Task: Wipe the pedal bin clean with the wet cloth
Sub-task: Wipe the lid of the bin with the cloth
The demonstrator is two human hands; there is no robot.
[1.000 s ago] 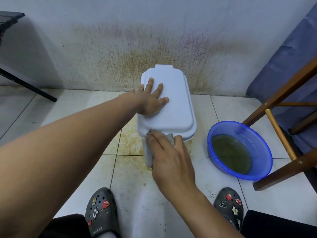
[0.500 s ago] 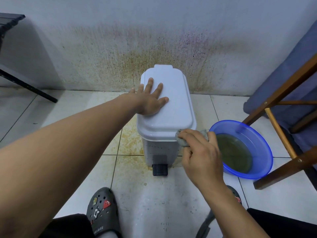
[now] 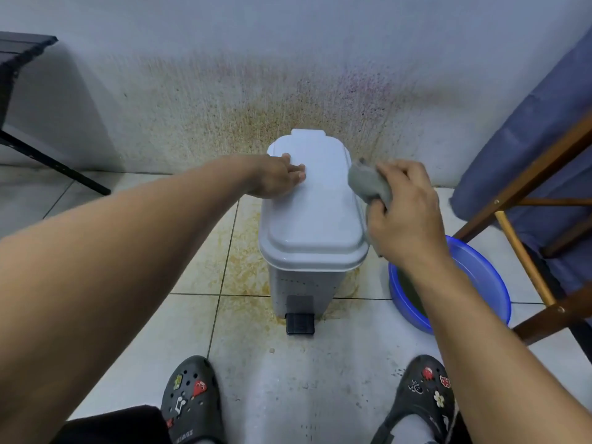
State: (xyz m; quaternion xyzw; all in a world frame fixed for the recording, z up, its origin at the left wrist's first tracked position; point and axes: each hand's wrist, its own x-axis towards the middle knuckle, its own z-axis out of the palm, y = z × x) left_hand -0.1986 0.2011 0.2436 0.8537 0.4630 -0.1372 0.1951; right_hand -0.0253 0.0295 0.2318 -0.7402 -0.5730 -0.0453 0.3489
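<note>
A pale grey pedal bin (image 3: 312, 225) stands on the tiled floor against a stained wall, lid down, with its black pedal (image 3: 300, 323) at the front. My left hand (image 3: 277, 179) rests flat on the left side of the lid. My right hand (image 3: 405, 206) grips a bunched grey wet cloth (image 3: 368, 184) and presses it against the right edge of the lid.
A blue basin (image 3: 474, 277) of murky water sits on the floor right of the bin, partly behind my right forearm. A wooden chair frame (image 3: 525, 200) with blue fabric stands at the right. A black table leg (image 3: 54, 165) is at far left. My two dark clogs are at the bottom.
My right hand has carried the cloth from the bin's front, round the front right corner, up to the right edge of the lid. My left hand slid toward the lid's left side.
</note>
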